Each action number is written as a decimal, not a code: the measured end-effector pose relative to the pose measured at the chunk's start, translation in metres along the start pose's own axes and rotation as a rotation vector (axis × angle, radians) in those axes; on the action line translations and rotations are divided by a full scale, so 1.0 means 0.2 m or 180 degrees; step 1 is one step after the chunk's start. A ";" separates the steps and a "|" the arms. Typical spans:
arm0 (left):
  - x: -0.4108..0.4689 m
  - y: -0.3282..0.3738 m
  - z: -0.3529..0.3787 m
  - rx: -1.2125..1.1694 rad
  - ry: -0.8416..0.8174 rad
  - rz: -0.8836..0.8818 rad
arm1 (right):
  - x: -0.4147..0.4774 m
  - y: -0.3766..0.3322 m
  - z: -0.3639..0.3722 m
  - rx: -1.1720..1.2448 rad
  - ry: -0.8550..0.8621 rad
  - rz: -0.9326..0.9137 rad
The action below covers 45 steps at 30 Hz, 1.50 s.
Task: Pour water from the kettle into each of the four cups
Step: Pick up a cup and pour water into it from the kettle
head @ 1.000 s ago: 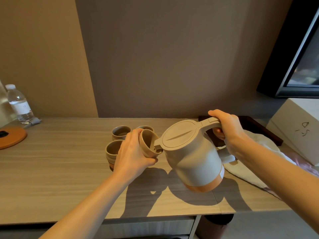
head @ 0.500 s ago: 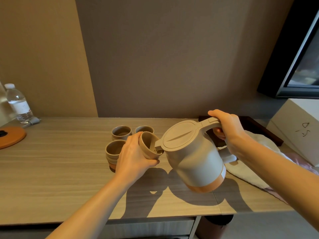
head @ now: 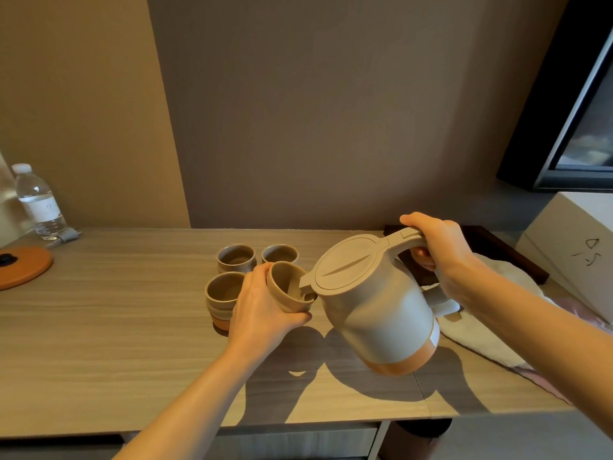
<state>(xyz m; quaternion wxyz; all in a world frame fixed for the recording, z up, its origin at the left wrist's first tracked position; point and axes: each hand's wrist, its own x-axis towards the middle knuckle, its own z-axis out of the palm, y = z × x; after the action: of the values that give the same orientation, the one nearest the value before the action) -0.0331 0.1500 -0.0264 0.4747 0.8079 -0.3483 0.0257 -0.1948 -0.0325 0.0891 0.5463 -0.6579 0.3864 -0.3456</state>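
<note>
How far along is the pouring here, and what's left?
Done: nothing confirmable; whether the back-left cup, back-right cup and front-left cup on the table hold water cannot be told. In hand: the left hand grips a fourth cup at the spout of the kettle, which the right hand holds tipped by its handle. Left: finishing this cup, possibly the other three.

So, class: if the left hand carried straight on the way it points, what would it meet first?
Probably the kettle: its spout sits in the cup that the left hand grips, though depth is unclear.
</note>
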 end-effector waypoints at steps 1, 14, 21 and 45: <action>0.00 0.00 0.00 -0.0006 -0.0001 -0.0003 | 0.00 0.00 0.00 -0.0006 0.0003 -0.0004; -0.01 -0.01 0.03 -0.0064 0.0047 -0.0242 | 0.00 -0.01 0.03 -0.0073 0.0025 0.0011; -0.03 -0.02 0.03 -0.0152 0.0042 -0.0250 | -0.01 -0.02 0.04 -0.0169 0.0011 -0.0015; -0.03 -0.03 0.10 -0.0482 0.0022 -0.0757 | -0.01 -0.06 0.05 -0.0249 -0.0090 -0.0077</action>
<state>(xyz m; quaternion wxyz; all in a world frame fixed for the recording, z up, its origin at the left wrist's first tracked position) -0.0392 0.1401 -0.0443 0.5352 0.8052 -0.2495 -0.0543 -0.1858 -0.0255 0.0986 0.5214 -0.6882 0.3838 -0.3275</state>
